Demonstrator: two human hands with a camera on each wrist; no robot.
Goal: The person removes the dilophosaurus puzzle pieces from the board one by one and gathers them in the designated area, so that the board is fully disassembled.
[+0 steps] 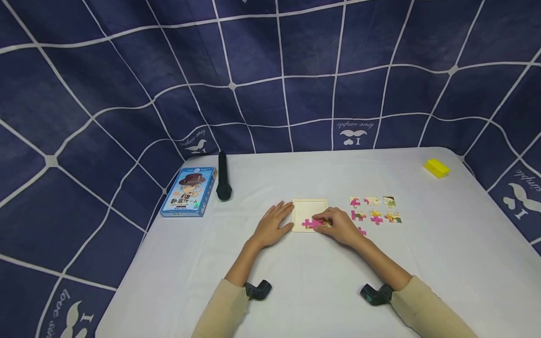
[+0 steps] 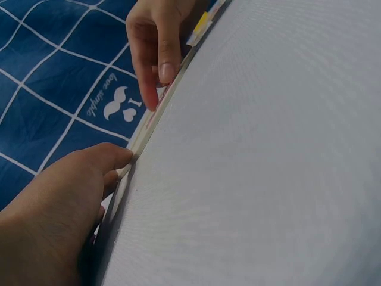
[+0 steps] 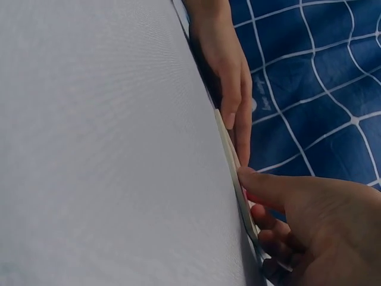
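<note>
A square cream puzzle tray (image 1: 305, 210) lies in the middle of the white table in the head view, with joined pink puzzle pieces (image 1: 310, 224) along its near edge. My left hand (image 1: 271, 226) rests against the tray's left side, fingers extended, the thumb at the near corner. Over the tray's near right corner, my right hand (image 1: 341, 227) pinches a puzzle piece between thumb and fingers, which partly hide it. The right wrist view shows the right thumb and fingers (image 3: 321, 208) at the tray's edge (image 3: 229, 149). Just right of that hand, several loose puzzle pieces (image 1: 375, 213) lie in rough rows.
A blue game box (image 1: 188, 192) sits at the table's left edge, beside a black microphone (image 1: 223, 177). Far right lies a yellow block (image 1: 436, 168). A dark blue cloth with white lines (image 1: 262, 56) hangs around the table. Each wrist wears a black device (image 1: 258, 290).
</note>
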